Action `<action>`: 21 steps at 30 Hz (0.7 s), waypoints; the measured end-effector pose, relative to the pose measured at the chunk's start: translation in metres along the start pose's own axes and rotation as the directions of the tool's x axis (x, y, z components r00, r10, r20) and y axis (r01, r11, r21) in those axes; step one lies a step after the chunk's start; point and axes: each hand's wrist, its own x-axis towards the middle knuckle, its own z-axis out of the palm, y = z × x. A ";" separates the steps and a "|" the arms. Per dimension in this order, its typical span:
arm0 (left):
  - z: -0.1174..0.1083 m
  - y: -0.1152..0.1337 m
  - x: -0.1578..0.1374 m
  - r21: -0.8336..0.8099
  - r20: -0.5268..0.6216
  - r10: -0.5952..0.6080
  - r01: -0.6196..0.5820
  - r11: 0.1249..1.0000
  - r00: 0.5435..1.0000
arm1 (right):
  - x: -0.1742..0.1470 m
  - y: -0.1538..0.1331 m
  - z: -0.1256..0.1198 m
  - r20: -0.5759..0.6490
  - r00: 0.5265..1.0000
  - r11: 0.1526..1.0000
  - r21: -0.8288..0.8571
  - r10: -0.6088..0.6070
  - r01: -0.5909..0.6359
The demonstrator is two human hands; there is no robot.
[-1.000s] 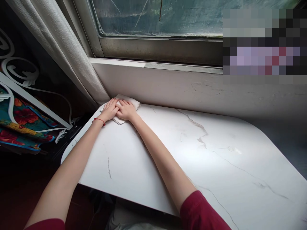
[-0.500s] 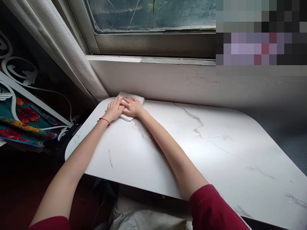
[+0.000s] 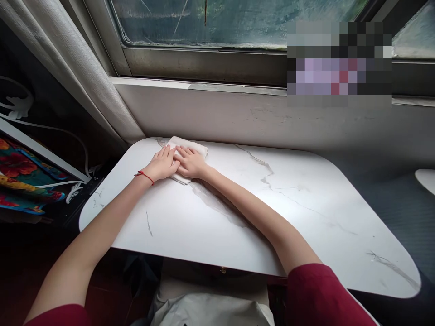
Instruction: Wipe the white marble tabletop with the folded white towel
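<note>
At table's (image 3: 238, 217) 11 o'clock corner: white cloth (image 3: 197, 147), folded, flat on marble. Left hand (image 3: 161, 164) and right hand (image 3: 190, 162) lie side by side on it, fingers extended, palms down, probably touching. Curtain (image 3: 84, 72) at 10 o'clock.

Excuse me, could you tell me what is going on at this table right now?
A person presses both hands flat on a folded white cloth at the far left corner of a white marble-patterned table under a window. The left hand and right hand lie side by side, fingers touching.
</note>
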 end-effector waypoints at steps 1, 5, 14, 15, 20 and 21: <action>-0.002 0.005 -0.007 0.022 0.014 -0.004 0.004 1.000 1.000 | -0.006 -0.004 -0.002 0.003 1.000 1.000 -0.010 -0.007 0.007; -0.002 0.021 -0.040 0.105 0.005 -0.010 0.010 0.994 1.000 | -0.033 -0.022 -0.010 -0.011 0.997 0.997 -0.021 -0.073 0.073; 0.029 0.041 -0.152 0.181 -0.201 0.029 0.008 0.983 0.979 | -0.106 -0.083 -0.027 -0.146 0.963 0.971 0.045 -0.228 0.237; 0.032 0.044 -0.167 0.173 -0.238 0.020 0.022 0.985 0.971 | -0.112 -0.090 -0.029 -0.157 0.956 0.966 0.040 -0.246 0.255; 0.047 0.054 -0.216 0.103 -0.365 0.000 0.040 0.994 0.931 | -0.128 -0.114 -0.034 -0.185 0.934 0.950 0.015 -0.304 0.312; 0.048 0.056 -0.220 0.093 -0.371 -0.009 0.046 0.995 0.929 | -0.129 -0.115 -0.034 -0.188 0.932 0.948 0.019 -0.309 0.318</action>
